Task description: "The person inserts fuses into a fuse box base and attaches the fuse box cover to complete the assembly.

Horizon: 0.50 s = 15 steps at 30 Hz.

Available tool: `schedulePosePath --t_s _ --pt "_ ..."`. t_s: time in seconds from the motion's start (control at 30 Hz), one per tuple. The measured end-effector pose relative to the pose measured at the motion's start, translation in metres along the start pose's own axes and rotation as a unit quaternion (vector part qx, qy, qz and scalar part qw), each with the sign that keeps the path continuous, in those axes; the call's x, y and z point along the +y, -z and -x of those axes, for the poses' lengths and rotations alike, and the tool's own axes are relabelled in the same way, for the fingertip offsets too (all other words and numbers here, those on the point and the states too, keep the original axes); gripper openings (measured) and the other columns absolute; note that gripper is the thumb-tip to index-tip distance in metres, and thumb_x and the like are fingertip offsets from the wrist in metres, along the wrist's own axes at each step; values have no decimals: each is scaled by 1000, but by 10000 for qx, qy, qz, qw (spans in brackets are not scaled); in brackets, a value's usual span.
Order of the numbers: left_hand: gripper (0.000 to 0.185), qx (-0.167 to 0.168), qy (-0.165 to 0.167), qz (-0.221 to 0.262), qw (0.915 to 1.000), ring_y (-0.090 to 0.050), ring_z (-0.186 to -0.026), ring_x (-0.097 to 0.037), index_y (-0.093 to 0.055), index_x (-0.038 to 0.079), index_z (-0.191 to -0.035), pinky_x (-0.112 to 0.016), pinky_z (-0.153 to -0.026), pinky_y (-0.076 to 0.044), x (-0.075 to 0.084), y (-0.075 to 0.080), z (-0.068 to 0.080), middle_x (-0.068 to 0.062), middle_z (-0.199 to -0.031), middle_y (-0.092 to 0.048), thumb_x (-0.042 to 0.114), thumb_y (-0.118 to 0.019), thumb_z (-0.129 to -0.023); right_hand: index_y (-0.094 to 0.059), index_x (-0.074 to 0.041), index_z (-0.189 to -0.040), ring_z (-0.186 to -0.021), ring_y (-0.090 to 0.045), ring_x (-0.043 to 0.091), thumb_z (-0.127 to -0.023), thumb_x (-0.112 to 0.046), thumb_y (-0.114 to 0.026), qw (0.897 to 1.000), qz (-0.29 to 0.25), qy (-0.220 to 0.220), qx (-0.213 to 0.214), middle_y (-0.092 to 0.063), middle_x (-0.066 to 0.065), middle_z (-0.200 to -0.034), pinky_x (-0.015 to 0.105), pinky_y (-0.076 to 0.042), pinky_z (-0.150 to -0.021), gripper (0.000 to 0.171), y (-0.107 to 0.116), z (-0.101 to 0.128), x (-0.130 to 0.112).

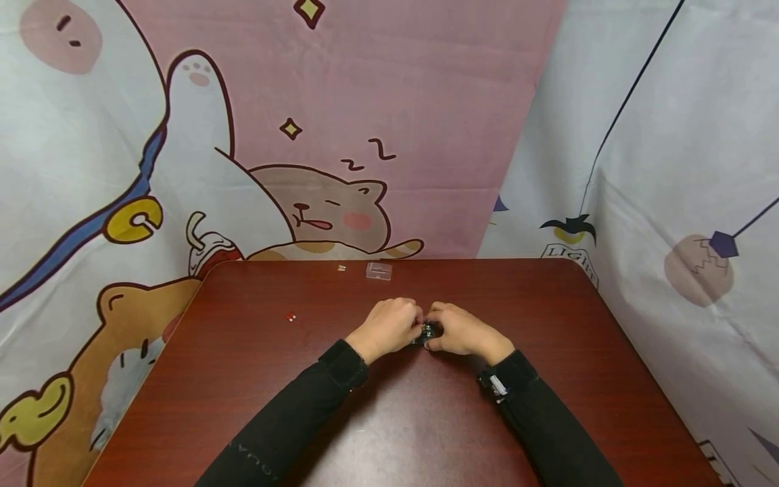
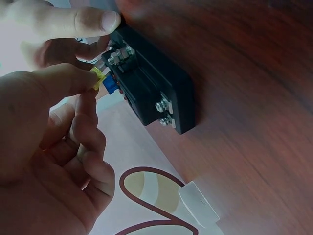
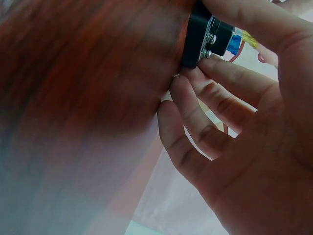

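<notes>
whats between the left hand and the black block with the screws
In the left wrist view, a yellow piece, pinched by the left hand, then a blue piece lie between that hand and the black block.

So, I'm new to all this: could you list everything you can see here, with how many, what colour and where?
Black device: one, black, between the hands
Screws: several, silvery, on the black device
Blue part: one, blue, at the device's side
Yellow piece: one, yellow, against the blue part
Small piece: one, red and white, table's left
Tiny bit: one, pale, far edge
Plastic box: one, clear, far edge
Table: one, reddish brown, under the hands
Cartoon backdrop: pink, white, multicoloured, behind
Sleeves: two, black, on both arms
Left hand: one, pinching the yellow piece
Right hand: one, holding the device
</notes>
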State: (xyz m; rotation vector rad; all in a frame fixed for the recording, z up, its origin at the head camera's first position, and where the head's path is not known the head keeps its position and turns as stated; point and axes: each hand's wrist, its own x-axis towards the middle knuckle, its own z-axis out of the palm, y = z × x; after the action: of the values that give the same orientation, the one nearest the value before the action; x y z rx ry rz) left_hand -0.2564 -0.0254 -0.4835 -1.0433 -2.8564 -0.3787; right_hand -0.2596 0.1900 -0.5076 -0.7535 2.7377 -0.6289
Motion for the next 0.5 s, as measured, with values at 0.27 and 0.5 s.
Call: schedulePosePath --t_s 0.27,0.5 --pt "8 -61 70 63 9999 -65 -74 -8 -84 18 -101 -28 -65 -54 -2 0 0 4 -98 -78 25 -80 -101 -78 -15 -128 -109 -60 17 -94 -30 -89 10000 25 -7 -38 -65 -3 -120 42 -54 -96 38 0 0 -1" --pt "9 -126 94 85 9998 -63 -72 -8 -84 17 -100 -28 -64 -53 0 0 0 3 -97 -77 25 -80 -102 -78 -16 -126 -113 -61 18 -94 -30 -88 10000 73 21 -36 -64 -3 -123 43 -54 -99 37 0 0 -1"
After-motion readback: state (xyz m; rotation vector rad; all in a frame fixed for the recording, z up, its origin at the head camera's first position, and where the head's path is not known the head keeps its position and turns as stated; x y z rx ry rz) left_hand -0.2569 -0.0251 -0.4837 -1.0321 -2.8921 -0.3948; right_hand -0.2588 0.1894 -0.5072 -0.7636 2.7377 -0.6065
